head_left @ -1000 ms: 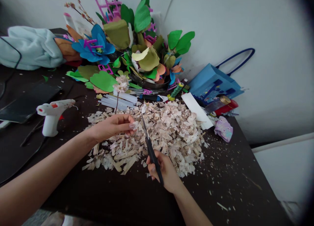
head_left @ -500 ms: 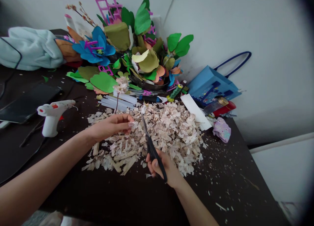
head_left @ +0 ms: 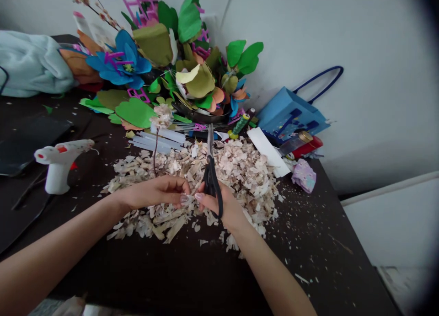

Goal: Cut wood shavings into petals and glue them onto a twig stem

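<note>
My left hand point(head_left: 164, 191) pinches a small whitish flake point(head_left: 190, 200) between thumb and fingertips, just above the front of the pile. Close beside it, my right hand point(head_left: 219, 201) grips black-handled scissors point(head_left: 213, 183), whose blades look closed and point away from me. The thumb and a fingertip of the right hand also meet at that flake. Below and behind both hands spreads a heap of pale beige, papery scraps point(head_left: 240, 169). A thin twig with pink blossom point(head_left: 162, 116) rises behind my left hand, its lower end hidden.
A white glue gun point(head_left: 57, 172) stands left, near a dark flat tablet-like device point(head_left: 32, 140). Translucent glue sticks point(head_left: 157, 141) lie behind the pile. Felt flowers and leaves point(head_left: 137, 115) fill the back. A blue bag point(head_left: 291, 115) and a white strip point(head_left: 267, 151) are right.
My right hand has brought the scissors up and closed their blades, its fingertips now meeting my left hand's. The left hand has come slightly nearer to me. The view has shifted a little.
</note>
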The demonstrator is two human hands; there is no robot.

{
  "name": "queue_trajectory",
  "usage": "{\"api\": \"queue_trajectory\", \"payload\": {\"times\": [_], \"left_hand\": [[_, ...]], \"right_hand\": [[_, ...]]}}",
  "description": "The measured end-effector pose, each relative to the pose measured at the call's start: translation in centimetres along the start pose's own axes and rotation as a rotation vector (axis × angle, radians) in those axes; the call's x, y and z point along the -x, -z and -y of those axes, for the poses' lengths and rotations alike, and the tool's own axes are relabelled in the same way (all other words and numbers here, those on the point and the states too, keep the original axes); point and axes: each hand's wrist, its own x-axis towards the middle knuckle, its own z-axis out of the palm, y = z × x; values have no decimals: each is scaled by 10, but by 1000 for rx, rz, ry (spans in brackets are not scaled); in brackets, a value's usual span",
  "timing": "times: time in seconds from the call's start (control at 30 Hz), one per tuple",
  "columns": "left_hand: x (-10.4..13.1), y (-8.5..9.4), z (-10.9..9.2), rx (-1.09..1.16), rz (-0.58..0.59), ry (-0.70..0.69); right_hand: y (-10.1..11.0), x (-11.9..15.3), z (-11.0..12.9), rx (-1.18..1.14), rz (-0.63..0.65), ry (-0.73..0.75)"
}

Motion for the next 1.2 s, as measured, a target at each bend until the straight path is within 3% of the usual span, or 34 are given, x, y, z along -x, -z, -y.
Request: {"api": "queue_trajectory", "payload": {"times": [0.13, 0.3, 0.43, 0.57, 0.7, 0.87, 1.2], "left_hand": [[-3, 2, 6, 1, 11, -12], [-3, 4, 6, 34, 37, -8], [-3, 1, 6, 106, -19, 12], [-5, -5, 12, 286, -163, 66], [-9, -9, 21, 459, -181, 102], [-11, -14, 25, 516, -236, 116], [-12, -8, 22, 631, -286, 50]], "right_hand": [[-5, -8, -3, -37, 64, -40], [-6, -12, -12, -97, 48, -38], [-7, -14, -17, -125, 33, -23], [-10, -15, -20, -180, -79, -9], [-13, -17, -22, -262, -193, 24], [-17, -17, -23, -306, -247, 43], [-14, 0, -24, -222, -123, 124]]}}
